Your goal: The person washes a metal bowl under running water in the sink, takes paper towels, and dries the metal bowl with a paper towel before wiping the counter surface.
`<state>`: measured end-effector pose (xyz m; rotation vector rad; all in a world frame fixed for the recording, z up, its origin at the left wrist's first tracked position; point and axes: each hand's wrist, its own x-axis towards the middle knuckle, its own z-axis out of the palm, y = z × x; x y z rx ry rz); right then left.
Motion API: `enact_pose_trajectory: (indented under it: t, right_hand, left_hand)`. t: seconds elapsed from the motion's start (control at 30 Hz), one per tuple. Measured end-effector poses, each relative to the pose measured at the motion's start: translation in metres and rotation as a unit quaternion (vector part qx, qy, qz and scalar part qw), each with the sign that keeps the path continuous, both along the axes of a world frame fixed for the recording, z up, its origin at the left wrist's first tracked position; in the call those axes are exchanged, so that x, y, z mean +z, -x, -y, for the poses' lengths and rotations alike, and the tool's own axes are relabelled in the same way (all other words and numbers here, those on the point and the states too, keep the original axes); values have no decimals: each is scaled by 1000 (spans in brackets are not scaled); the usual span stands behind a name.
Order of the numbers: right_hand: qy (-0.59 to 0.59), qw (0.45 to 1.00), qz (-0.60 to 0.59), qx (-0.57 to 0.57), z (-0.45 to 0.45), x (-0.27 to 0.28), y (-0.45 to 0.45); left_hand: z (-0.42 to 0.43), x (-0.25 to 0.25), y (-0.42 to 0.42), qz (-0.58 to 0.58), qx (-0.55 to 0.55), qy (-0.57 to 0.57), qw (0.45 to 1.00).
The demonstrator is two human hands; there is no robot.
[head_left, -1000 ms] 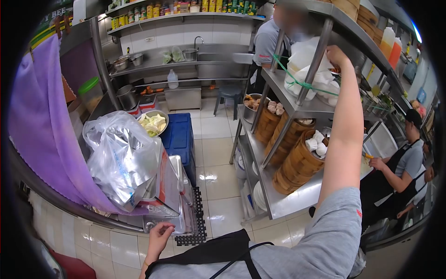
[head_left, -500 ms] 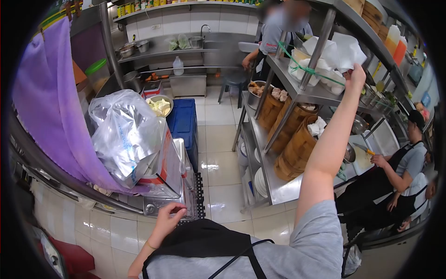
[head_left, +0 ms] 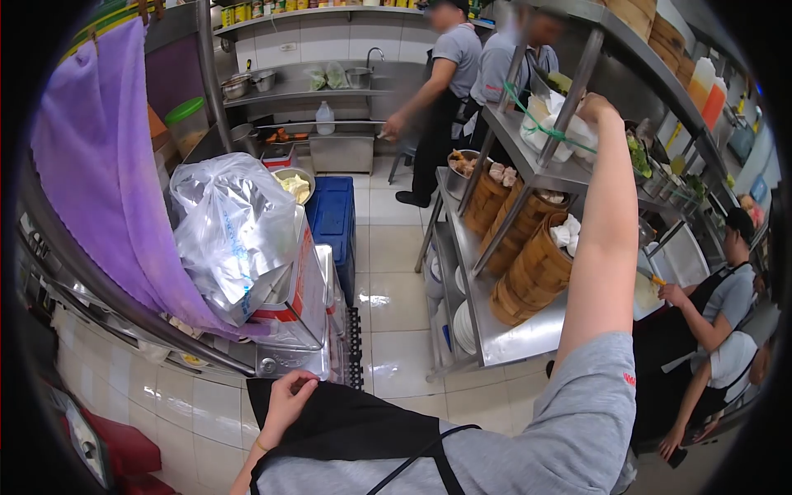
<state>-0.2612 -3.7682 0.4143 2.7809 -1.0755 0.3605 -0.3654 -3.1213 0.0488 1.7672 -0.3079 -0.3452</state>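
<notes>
My right hand (head_left: pixel 597 108) reaches up to the upper steel shelf, its fingers bent at the edge of a crumpled white sheet (head_left: pixel 563 110). The fingertips are partly hidden. That sheet lies over a tub with a green tie (head_left: pixel 539 125) strung round the shelf post beside it. Down at the lower left, my left hand (head_left: pixel 290 398) hovers in front of my black apron (head_left: pixel 355 421), fingers curled in toward the thumb, with nothing visible in them. Beyond it stands a metal tin (head_left: pixel 307 289) with a clear plastic bag (head_left: pixel 235 235) on top.
Bamboo steamers (head_left: pixel 528 276) and stacked plates (head_left: pixel 464 326) stand on the right rack (head_left: pixel 516 338). A blue cooler (head_left: pixel 332 219) lines the aisle's left side. Two people (head_left: pixel 450 91) are at the back. More people (head_left: pixel 701 309) stand at right, one holding a yellow-handled knife (head_left: pixel 657 280).
My right hand has moved down and slightly left; the raised white sheet is now lower and crumpled. The left hand shifted slightly left and down. Another person has come into view at the back.
</notes>
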Motion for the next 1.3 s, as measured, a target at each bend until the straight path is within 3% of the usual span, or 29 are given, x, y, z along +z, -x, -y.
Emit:
enact_pose_trajectory:
  t: [0.1, 0.27, 0.33, 0.4, 0.47, 0.53, 0.57, 0.6, 0.63, 0.67, 0.7, 0.73, 0.77, 0.8, 0.83, 0.87, 0.93, 1.03, 1.07, 1.1, 1.17, 1.3]
  right_hand:
    - [65, 993, 102, -9, -5, 4, -2]
    - [21, 966, 251, -57, 0, 11, 14]
    - [62, 898, 428, -80, -8, 7, 35]
    - [83, 838, 534, -77, -1, -6, 56]
    - [46, 719, 692, -31, -17, -25, 73]
    - [-17, 596, 792, 129, -83, -45, 88]
    - [-48, 577, 800, 158, -145, -53, 97]
    - [-35, 593, 798, 102, -168, -64, 99]
    - [-69, 562, 806, 172, -213, -74, 95]
    - [-104, 592, 781, 169, -243, -93, 94]
    - [-56, 612, 756, 226, -299, -106, 89]
    - [-24, 690, 685, 231, -333, -133, 87]
    - [1, 694, 645, 322, -345, -173, 78]
    - [-109, 640, 506, 568, -394, -175, 83]
    - [-142, 607, 414, 663, -448, -175, 85]
    - [-216, 563, 337, 723, -485, -196, 82]
    - [-300, 486, 234, 787, -565, -236, 85]
    - [-328, 421, 140, 834, -678, -279, 97]
    - [-339, 412, 118, 838, -712, -291, 98]
    - [-349, 407, 96, 839, -742, -301, 101]
    - [-377, 372, 53, 847, -804, -308, 104]
    - [-393, 285, -70, 871, -908, -296, 119]
  left_hand:
    - [4, 2, 3, -18, 12, 3, 1000]
    - [9, 0, 4, -16, 9, -7, 1000]
    - [11, -1, 4, -22, 10, 3, 1000]
    - [12, -1, 6, -30, 18, 10, 999]
    - [12, 1, 5, -18, 6, 21, 1000]
    - [10, 13, 5, 20, 17, -12, 1000]
    - [6, 14, 3, 46, 28, -18, 998]
    - [3, 27, 2, 78, 35, -48, 995]
    - [-4, 29, 0, 94, 49, -37, 994]
    - [-12, 38, 0, 109, 59, -35, 992]
    - [-23, 51, 1, 98, 56, -39, 993]
    - [-33, 52, 1, 113, 76, -24, 990]
    - [-46, 57, 3, 92, 91, 4, 992]
    - [-57, 59, 3, 103, 108, 63, 987]
    - [-70, 58, 6, 60, 116, 159, 979]
    - [-84, 61, 8, 26, 119, 259, 958]
    - [-118, 48, 17, 98, 141, 285, 943]
    - [-173, 52, 38, 146, 127, 439, 877]
    - [-192, 61, 38, 0, -6, 747, 665]
    - [-215, 57, 45, 16, 6, 745, 667]
    - [-268, 41, 59, 75, 205, 590, 777]
    - [-374, 9, 89, 96, 321, 605, 723]
